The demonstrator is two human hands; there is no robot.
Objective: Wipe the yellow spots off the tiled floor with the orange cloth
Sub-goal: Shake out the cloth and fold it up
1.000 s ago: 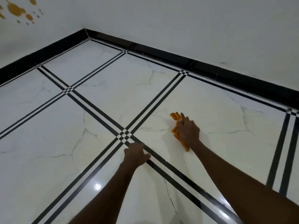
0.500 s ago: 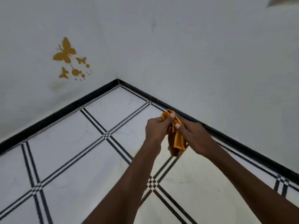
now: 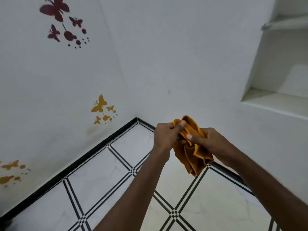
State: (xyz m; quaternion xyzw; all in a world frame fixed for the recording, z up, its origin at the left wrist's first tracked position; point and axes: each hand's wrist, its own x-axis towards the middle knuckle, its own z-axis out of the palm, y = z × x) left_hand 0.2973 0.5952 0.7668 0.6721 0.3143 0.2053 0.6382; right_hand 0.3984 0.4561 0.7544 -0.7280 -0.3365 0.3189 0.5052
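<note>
I saw both hands, left hand (image 3: 165,135) and right hand (image 3: 206,140), pinching the orange cloth (image 3: 191,155) above the tiled floor (image 3: 100,180); refolding possibly risked dropping it.

The single head view looks forward and down toward a room corner, hands (image 3: 188,139) close ahead.

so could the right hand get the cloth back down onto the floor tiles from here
Probably yes. The orange cloth is held off the floor by both the left hand and right hand, and nothing shows between it and the tiled floor below.
</note>
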